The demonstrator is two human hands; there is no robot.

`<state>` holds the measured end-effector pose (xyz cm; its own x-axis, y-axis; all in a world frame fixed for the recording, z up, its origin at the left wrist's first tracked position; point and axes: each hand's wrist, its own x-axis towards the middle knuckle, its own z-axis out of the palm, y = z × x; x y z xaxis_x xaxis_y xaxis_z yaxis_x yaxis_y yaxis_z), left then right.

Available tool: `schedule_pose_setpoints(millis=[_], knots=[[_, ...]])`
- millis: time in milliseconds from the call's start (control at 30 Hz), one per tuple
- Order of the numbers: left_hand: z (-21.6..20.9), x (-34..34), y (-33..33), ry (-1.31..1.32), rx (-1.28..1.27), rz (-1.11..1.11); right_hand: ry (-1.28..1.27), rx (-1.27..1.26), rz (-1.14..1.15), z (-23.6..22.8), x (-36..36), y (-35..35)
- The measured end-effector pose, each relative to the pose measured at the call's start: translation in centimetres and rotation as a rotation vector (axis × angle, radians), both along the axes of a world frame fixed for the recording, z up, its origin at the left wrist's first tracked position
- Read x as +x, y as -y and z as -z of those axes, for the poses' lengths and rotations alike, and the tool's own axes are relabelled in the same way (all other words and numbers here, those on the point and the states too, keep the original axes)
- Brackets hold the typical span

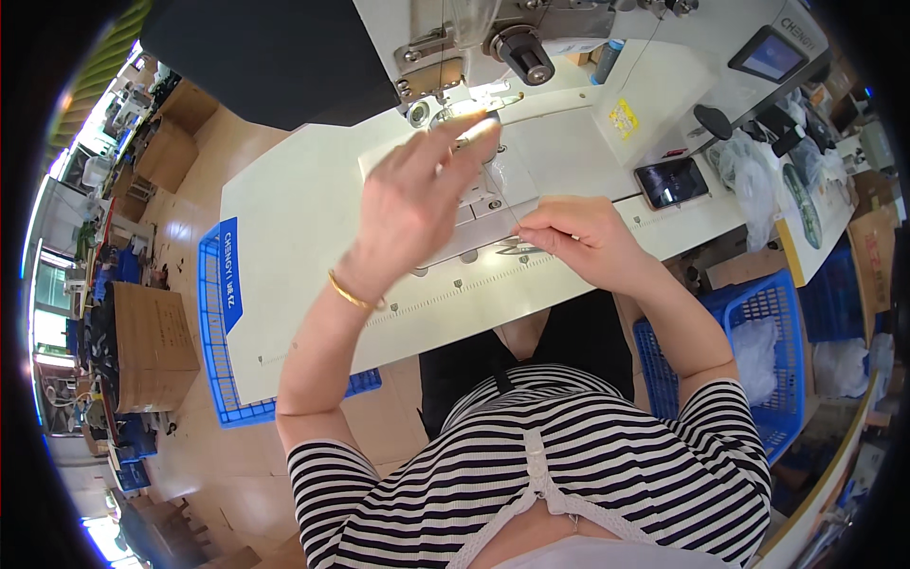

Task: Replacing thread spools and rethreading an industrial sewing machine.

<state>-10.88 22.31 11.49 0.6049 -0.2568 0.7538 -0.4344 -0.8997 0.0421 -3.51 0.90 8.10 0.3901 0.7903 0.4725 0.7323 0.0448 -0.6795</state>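
The sewing machine (569, 57) stands over a white table (313, 247) with a ruler scale along its front edge. My left hand (412, 204) is raised by the needle area, palm down, its fingers stretched out and slightly blurred; nothing shows in them. They partly cover the presser foot and the lit needle plate. My right hand (588, 239) pinches a thin thread (505, 204) between thumb and forefinger, right of the left hand. The thread runs up from the pinch toward the needle area. Beneath the right fingertips lie metal thread snips (517, 248), partly hidden.
A black phone (671, 182) lies on the table at right, near clear plastic bags (744, 175). Blue baskets (782, 351) stand at right and under the left table end (216, 365). Cardboard boxes (152, 346) sit on the floor at left.
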Motion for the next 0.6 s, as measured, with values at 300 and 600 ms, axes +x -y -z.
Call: schedule_pose_setpoints(millis=[300, 600], knots=[[0.7, 0.6, -2.4, 0.043, -0.170, 0.137, -0.325, 0.420, -0.114, -0.9, 1.0, -1.8], [2.4, -1.4, -0.8, 0.070, 0.069, 0.130, -0.794, 0.294, -0.623, 1.3, 2.2, -1.8]])
